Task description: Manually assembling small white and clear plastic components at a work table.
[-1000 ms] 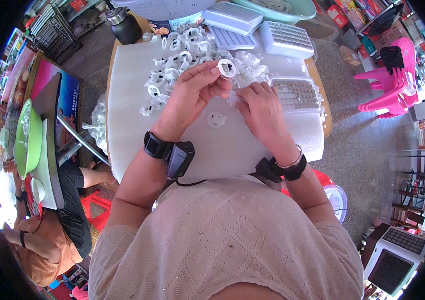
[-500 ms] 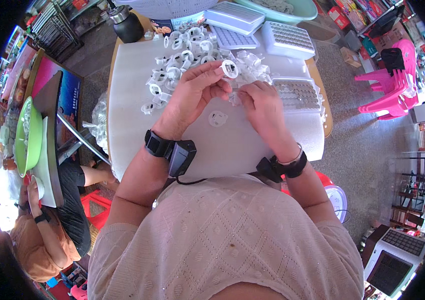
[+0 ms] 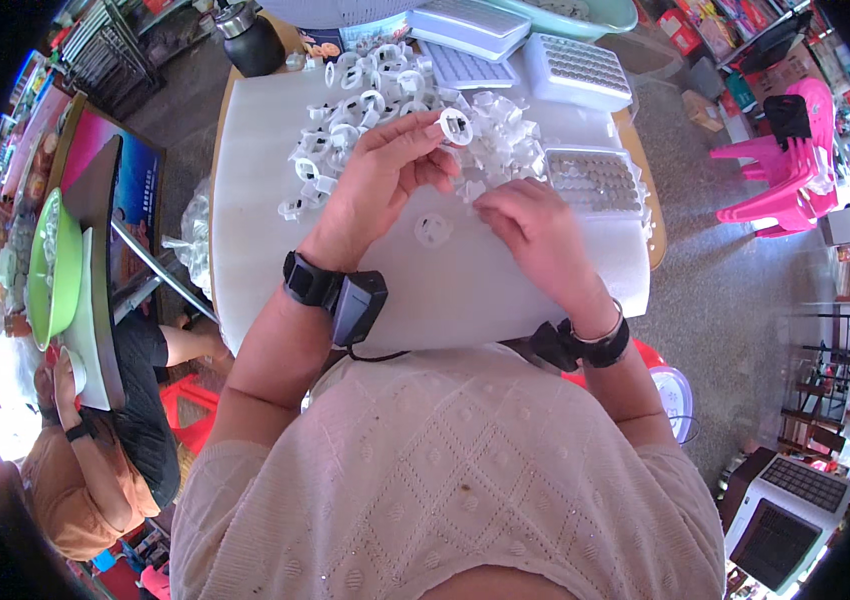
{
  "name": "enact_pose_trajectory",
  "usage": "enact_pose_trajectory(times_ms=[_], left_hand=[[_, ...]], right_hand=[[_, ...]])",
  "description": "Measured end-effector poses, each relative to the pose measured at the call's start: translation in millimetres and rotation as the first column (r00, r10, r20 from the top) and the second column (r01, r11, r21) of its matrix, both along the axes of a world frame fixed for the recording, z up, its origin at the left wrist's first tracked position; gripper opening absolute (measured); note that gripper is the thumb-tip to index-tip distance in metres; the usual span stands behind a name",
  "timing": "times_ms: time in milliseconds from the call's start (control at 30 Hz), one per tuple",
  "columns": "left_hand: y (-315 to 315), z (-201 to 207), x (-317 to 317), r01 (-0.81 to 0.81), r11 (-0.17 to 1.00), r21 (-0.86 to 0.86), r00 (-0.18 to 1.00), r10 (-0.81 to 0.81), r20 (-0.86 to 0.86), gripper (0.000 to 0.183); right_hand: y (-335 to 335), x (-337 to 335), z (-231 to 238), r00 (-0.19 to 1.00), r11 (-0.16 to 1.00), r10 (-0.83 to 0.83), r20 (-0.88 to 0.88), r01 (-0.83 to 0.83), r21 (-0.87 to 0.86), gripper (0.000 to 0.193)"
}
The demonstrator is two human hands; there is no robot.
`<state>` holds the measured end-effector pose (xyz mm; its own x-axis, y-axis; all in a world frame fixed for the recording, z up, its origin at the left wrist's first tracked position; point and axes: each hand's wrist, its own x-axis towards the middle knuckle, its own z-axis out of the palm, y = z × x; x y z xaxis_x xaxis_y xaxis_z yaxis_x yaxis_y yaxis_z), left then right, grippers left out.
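Observation:
Between the thumb and fingers of my left hand is a small white round plastic holder with a dark part in its middle. My right hand is to its right, low over the table, with fingers curled together; whatever is in them, if anything, is hidden. Just beyond its fingertips lie small translucent plastic pieces in a loose heap. A clear, thin round piece lies flat on the white table cover between my wrists. Left of the heap spreads a pile of white ring-shaped holders.
On the right side of the table sits a tray of small round silvery parts. White gridded trays stand at the back, beside a dark flask. At left, a person sits by a green basin. Pink chairs stand at right.
My right hand has drawn back slightly toward me and to the right, away from the translucent pieces. My left hand keeps hold of the white holder, nearly in place.

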<state>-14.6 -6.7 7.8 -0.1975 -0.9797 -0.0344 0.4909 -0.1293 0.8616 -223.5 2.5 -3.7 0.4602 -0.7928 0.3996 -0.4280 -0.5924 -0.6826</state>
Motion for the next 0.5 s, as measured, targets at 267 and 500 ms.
enact_pose_trajectory(times_ms=[267,500], left_hand=[[-2.3,-0.3,0.7,-0.021,1.0,0.008,0.999,0.021,-0.038,0.033],[-0.9,2.2,1.4,-0.026,0.999,0.025,1.0,0.027,-0.012,0.034]], right_hand=[[5.3,-7.5,6.7,0.983,0.985,-0.012,-0.182,-0.02,-0.172,0.015],[6.9,-0.4,1.7,0.935,0.976,-0.038,-0.354,-0.041,-0.215,0.014]])
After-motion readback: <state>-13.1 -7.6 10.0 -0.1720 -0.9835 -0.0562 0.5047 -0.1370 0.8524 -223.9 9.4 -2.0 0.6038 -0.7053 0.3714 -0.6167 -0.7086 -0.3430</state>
